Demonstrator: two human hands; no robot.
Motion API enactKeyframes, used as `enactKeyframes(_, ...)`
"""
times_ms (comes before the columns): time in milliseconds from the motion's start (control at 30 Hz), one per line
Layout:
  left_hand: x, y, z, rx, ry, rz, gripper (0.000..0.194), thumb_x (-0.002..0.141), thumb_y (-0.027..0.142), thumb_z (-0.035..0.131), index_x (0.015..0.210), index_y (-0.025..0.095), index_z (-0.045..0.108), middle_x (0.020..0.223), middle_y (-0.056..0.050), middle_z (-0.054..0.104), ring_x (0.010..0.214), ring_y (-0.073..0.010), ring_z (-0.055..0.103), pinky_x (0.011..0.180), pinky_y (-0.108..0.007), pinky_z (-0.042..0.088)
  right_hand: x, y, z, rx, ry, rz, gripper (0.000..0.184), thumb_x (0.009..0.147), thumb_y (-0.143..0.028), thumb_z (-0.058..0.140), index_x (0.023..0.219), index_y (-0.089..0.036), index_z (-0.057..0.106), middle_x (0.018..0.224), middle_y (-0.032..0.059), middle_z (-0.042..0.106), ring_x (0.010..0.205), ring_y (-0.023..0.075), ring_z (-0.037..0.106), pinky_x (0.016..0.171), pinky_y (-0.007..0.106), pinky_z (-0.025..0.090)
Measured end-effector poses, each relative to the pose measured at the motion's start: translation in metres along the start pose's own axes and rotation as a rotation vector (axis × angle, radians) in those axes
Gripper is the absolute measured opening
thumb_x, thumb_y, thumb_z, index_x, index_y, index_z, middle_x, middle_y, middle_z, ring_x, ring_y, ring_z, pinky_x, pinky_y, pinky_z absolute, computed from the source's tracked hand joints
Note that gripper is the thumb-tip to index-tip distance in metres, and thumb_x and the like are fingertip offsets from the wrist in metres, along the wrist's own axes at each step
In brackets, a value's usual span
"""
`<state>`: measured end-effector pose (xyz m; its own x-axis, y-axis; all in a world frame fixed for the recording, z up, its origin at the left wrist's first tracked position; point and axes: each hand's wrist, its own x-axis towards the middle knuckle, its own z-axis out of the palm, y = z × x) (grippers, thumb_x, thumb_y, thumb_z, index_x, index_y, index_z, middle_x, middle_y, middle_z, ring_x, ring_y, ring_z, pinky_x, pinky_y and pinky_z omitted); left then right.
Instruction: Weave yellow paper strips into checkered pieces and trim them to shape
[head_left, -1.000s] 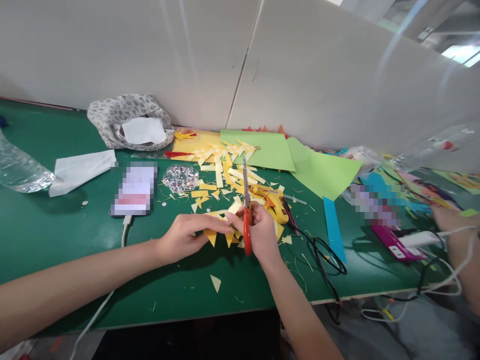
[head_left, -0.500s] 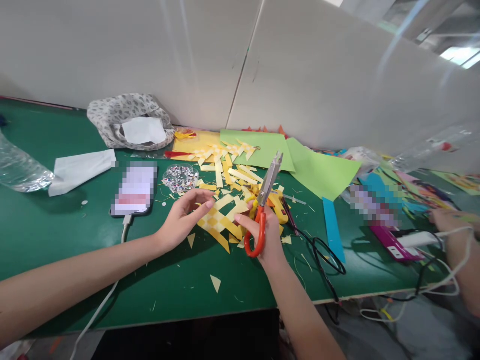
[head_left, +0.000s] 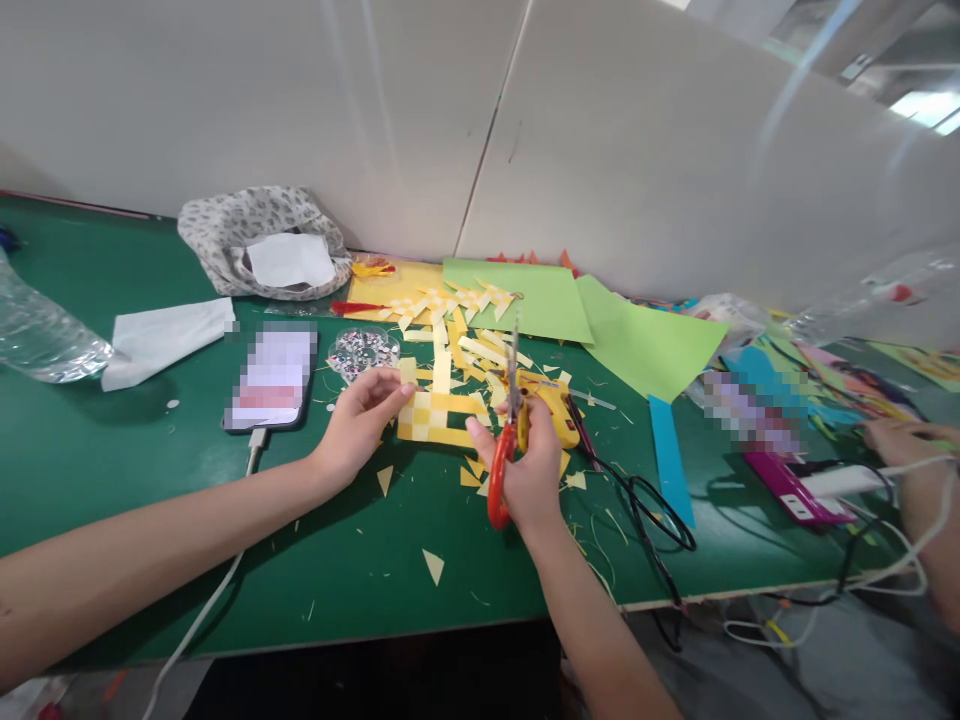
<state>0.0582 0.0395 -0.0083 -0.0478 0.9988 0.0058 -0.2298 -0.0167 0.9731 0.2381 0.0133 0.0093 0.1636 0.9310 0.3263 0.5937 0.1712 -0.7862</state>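
Pinched by thumb and fingers at its left end is a woven checkered paper piece (head_left: 425, 418) of yellow and cream strips, held in my left hand (head_left: 358, 428). Loose strip ends stick out to its right. My right hand (head_left: 535, 472) is closed around scissors (head_left: 500, 482) with orange-red handles; their metal blades point up and away, just right of the strip ends. Behind both hands lie many cut paper strips (head_left: 489, 352) and a yellow tool (head_left: 559, 408), partly hidden by the right hand. Cream paper triangles (head_left: 433, 567) lie nearer the front edge.
A phone (head_left: 274, 375) on a white cable and a round case of small beads (head_left: 365, 352) stand left. Finished woven pieces (head_left: 450, 298) and green sheets (head_left: 652, 335) lie at the back. A black cord (head_left: 660, 510), a power strip (head_left: 795, 490) and another person's arm (head_left: 911, 490) are right.
The woven piece has been lifted and turned level in my left hand. The scissors have swung more upright and lower, their blades now seen edge-on.
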Motion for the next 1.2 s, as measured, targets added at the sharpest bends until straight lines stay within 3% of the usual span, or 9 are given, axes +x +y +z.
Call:
enactKeyframes(167,0.0010,-0.0003,-0.0011,-0.078,0.007,-0.047,0.023,0.070,0.034,0.072,0.080,0.020,0.057,0.076,0.001,0.065,0.072,-0.0112,0.061,0.065,-0.022,0.049,-0.0021,0.0009,0.0052,-0.245,-0.042,-0.201,0.034,0.068,-0.042,0.064,0.086,-0.021,0.045,0.083,0.0034,0.052,0.074,0.0186,0.051,0.063,0.031,0.042)
enactKeyframes(367,-0.0009,-0.0004,-0.0006,-0.009,-0.061,-0.012,0.019,0.073,0.037,0.069,0.076,0.019,0.064,0.076,0.000,0.067,0.071,-0.0120,0.061,0.070,-0.024,0.051,-0.0023,0.0027,0.0091,-0.419,-0.136,-0.213,0.033,0.071,-0.048,0.060,0.084,-0.021,0.047,0.088,0.0059,0.056,0.082,0.0231,0.055,0.062,0.032,0.041)
enactKeyframes(767,-0.0049,0.0027,0.0017,0.088,-0.112,0.060,0.017,0.070,0.035,0.071,0.072,0.019,0.067,0.071,0.000,0.065,0.061,-0.0105,0.056,0.060,-0.023,0.049,-0.0027,0.0006,0.0086,-0.389,-0.185,-0.241,0.031,0.071,-0.048,0.061,0.079,-0.022,0.046,0.082,0.0044,0.056,0.075,0.0198,0.055,0.055,0.028,0.037)
enactKeyframes(1200,-0.0068,0.0051,0.0026,0.031,-0.134,0.027,0.015,0.070,0.033,0.071,0.072,0.019,0.068,0.075,-0.001,0.068,0.067,-0.0121,0.061,0.067,-0.025,0.053,-0.0027,-0.0013,0.0065,-0.322,-0.201,-0.210,0.031,0.069,-0.048,0.063,0.072,-0.022,0.048,0.069,0.0003,0.055,0.061,0.0151,0.051,0.053,0.026,0.035)
